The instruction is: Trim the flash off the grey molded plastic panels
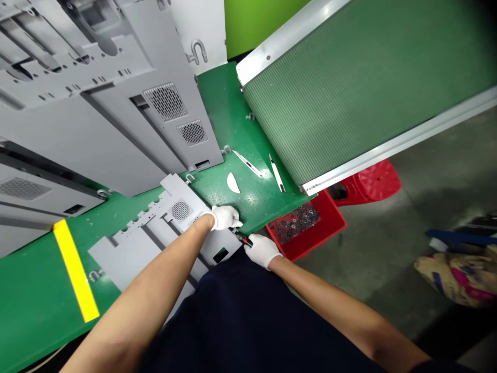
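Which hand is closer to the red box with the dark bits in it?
The right. The right hand is right beside the red box in the picture; the left hand is farther away, by the gray panel's edge.

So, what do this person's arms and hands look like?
The left hand and right hand each wear a white glove ending around the wrist. The left forearm and right forearm are bare, without visible cables. The clothing on the body is dark navy.
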A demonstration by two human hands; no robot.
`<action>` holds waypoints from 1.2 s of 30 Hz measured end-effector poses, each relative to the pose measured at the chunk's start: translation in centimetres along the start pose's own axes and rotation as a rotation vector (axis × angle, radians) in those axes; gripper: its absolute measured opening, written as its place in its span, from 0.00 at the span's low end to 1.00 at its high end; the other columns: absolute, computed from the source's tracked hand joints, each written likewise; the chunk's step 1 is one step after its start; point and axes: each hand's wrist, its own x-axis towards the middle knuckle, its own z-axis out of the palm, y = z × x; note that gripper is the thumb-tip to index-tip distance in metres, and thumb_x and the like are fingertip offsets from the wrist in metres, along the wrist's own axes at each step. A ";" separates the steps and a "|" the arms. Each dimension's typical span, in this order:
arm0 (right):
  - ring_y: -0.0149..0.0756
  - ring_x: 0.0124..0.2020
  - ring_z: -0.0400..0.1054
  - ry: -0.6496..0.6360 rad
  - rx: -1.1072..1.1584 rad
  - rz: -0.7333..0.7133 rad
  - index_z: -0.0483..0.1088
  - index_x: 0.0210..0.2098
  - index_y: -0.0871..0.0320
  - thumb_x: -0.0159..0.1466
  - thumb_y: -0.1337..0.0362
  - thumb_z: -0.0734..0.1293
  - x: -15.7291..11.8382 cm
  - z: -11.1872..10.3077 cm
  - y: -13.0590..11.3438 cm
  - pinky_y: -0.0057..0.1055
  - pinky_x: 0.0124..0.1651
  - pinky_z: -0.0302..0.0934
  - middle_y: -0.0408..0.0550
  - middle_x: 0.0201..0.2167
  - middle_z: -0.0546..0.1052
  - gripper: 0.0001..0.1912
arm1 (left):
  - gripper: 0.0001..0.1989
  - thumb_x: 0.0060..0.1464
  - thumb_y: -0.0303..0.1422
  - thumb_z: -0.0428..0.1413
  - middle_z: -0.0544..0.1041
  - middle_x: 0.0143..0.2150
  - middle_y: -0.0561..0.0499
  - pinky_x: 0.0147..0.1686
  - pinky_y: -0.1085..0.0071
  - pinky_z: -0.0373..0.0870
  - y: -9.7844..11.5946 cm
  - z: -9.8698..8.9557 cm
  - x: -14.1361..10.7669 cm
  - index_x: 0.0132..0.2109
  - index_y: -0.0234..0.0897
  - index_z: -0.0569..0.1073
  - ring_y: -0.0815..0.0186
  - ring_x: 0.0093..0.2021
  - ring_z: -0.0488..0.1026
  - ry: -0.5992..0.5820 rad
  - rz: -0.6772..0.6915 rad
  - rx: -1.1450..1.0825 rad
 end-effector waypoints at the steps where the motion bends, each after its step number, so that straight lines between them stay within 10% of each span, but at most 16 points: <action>1: 0.43 0.42 0.74 -0.002 0.003 -0.004 0.70 0.40 0.54 0.65 0.52 0.59 0.0 0.0 0.1 0.34 0.42 0.60 0.52 0.42 0.78 0.15 | 0.16 0.51 0.45 0.62 0.76 0.24 0.53 0.40 0.70 0.62 0.0 -0.1 0.0 0.28 0.36 0.76 0.67 0.32 0.69 -0.032 -0.001 -0.001; 36: 0.45 0.40 0.75 0.006 -0.042 0.037 0.73 0.39 0.54 0.68 0.52 0.58 0.4 -1.3 -0.1 0.36 0.41 0.61 0.54 0.38 0.80 0.17 | 0.15 0.55 0.46 0.55 0.79 0.32 0.49 0.36 0.68 0.66 -1.3 -0.1 0.6 0.34 0.38 0.76 0.64 0.31 0.71 -0.022 -0.019 -0.034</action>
